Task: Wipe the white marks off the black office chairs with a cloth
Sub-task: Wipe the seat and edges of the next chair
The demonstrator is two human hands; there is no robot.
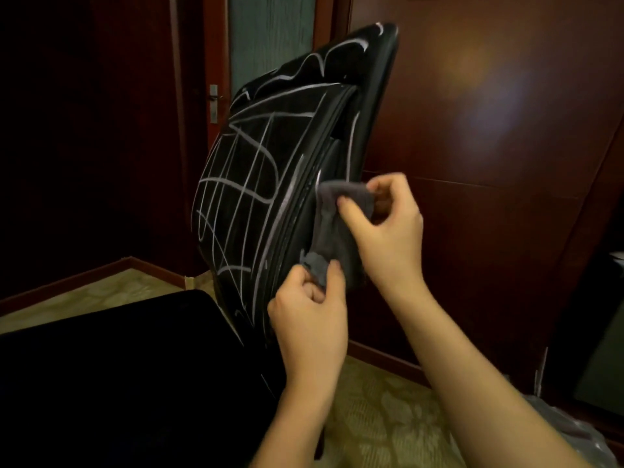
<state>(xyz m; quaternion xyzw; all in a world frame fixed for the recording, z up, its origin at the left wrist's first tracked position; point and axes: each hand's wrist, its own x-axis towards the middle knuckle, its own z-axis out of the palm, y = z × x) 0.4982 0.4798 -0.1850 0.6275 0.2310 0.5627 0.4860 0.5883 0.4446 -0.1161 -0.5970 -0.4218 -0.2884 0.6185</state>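
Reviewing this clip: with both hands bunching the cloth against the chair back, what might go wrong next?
1. The small grey cloth is bunched between the left hand and right hand, so little flat surface may reach the black chair backrest.
2. The dense white chalk-like lines could smear rather than lift.
3. Neither hand steadies the chair, so it may shift under pressure.

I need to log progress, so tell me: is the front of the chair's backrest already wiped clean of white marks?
No. The backrest carries a grid of white marks, while both hands hold the grey cloth at its side edge.
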